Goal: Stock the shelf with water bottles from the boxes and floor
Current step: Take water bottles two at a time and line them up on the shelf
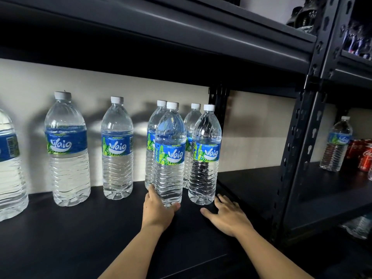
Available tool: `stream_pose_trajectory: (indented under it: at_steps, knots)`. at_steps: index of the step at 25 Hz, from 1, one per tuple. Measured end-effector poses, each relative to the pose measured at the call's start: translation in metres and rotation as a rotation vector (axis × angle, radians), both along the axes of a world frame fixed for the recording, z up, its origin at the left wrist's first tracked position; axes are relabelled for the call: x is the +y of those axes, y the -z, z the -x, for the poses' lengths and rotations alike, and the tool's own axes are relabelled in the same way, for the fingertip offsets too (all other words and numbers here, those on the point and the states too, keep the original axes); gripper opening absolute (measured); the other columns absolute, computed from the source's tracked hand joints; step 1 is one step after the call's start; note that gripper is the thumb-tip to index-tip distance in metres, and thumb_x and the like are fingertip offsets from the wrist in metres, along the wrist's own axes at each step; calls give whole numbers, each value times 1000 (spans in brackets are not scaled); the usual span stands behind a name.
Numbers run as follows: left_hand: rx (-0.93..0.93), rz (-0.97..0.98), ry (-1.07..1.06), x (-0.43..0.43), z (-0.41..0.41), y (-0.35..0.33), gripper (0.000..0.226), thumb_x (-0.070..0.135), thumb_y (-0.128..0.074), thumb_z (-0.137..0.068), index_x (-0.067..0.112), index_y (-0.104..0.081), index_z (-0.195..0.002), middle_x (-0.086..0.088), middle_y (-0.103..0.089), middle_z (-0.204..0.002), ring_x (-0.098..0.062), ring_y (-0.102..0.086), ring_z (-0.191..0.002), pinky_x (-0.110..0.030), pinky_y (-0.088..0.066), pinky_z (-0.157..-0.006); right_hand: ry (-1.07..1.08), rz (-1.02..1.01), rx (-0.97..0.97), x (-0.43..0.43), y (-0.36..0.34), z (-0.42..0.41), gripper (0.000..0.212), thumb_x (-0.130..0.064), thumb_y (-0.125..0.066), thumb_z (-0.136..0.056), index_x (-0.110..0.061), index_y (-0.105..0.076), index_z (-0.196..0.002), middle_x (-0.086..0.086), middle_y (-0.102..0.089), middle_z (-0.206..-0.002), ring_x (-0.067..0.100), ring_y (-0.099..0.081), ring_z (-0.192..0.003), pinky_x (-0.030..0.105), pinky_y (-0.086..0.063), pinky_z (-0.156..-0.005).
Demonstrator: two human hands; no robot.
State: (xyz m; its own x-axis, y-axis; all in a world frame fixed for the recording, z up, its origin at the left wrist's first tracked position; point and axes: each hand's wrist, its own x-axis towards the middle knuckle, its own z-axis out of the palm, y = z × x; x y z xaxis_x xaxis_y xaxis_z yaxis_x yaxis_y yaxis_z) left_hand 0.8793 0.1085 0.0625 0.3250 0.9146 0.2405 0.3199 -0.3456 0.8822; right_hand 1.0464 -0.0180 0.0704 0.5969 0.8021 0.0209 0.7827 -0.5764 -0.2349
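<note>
Our left hand (159,210) curls round the base of a water bottle (170,158) standing on the shelf (80,228), while our right hand (227,215) lies flat, fingers spread, holding nothing, just short of the neighbouring bottle (205,158).

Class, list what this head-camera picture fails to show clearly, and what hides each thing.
Head view:
Leftmost clear plastic water bottle: cut by left edge.
Two rear clear bottles: labels blocked by front clear bottles.
Red cola cans: cut by right edge.
Top-shelf dark objects: too dim.
</note>
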Motion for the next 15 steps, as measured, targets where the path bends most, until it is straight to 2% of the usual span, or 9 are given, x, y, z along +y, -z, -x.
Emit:
stream_pose_trajectory:
  at_steps: [3,5,7,9,10,12,15]
  knots:
    - [23,36,4,-2,3,-4,96,19,-89,-64,10,-33,-141,-12,-46,-136,-27,-41,-131,-35,-32,-109,30,-93,8,-4,-4,5,81,-69,-35,-92,-19,-25,-155,-5,-17,-163,16,-14,-150,33,-11,-121]
    - [9,85,0,-6,10,-8,106,11,-91,-59,9,-28,-145,-12,-40,-142,-27,-38,-133,-36,-32,-111,67,-128,-16,-6,-5,9,74,-67,-36,-93,-18,-39,-149,-2,-32,-158,21,-29,-144,35,-22,-116]
    - [11,122,-10,-11,17,-10,110,6,-87,-62,7,-20,-149,-11,-33,-147,-27,-35,-137,-36,-31,-113,125,-157,-118,-7,-6,14,61,-64,-37,-93,-20,-59,-129,4,-56,-137,27,-50,-127,36,-38,-103]
    - [-24,124,-26,-18,29,-10,96,6,-81,-70,6,-25,-148,-10,-39,-142,-25,-43,-131,-34,-36,-110,161,-191,-252,-10,-6,24,49,-56,-39,-94,-20,-69,-107,7,-68,-112,30,-63,-106,34,-46,-88]
    - [-78,138,-30,-21,37,-9,80,6,-77,-73,7,-36,-142,-7,-47,-134,-21,-52,-120,-30,-42,-103,156,-195,-271,-12,-6,29,45,-51,-40,-94,-20,-70,-105,7,-69,-107,30,-64,-102,34,-48,-84]
    - [-145,221,20,-35,58,-10,45,5,-70,-79,11,-55,-121,1,-64,-110,-13,-63,-92,-25,-49,-84,160,-213,-171,-16,-4,42,38,-42,-44,-94,-20,-69,-114,8,-68,-113,30,-63,-107,34,-48,-87]
    - [-144,258,194,-59,103,-14,26,3,-66,-83,9,-65,-108,-4,-73,-84,-16,-69,-76,-28,-57,-78,137,-355,35,-24,8,87,39,-34,-51,-92,-22,-65,-127,2,-65,-128,29,-57,-119,34,-45,-96]
